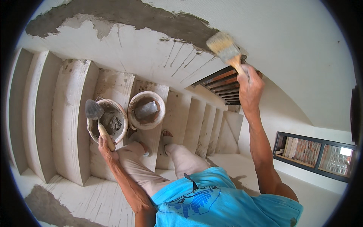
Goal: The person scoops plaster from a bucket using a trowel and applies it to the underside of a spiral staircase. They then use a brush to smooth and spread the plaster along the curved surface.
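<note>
My right hand (250, 87) is wrapped round the wooden handle of a wide paintbrush (227, 48). Its pale bristles touch the wall at the right end of a dark grey band of wet mortar (151, 17). Lower down on the left, my left hand (107, 148) grips the wooden handle of a trowel (96, 112). The trowel's grey blade hangs over the rim of a bucket (123, 113) with grey mortar inside. Beside it stands a second bucket (162, 103), holding brownish liquid and a greyish, cloudy container (146, 109).
I stand on a concrete staircase (70, 109) with the buckets by my feet. Dark railing bars (225, 87) show beyond the wall's lower edge. A dark-framed window (314, 155) is at the right. Another mortar patch (47, 208) marks the lower left wall.
</note>
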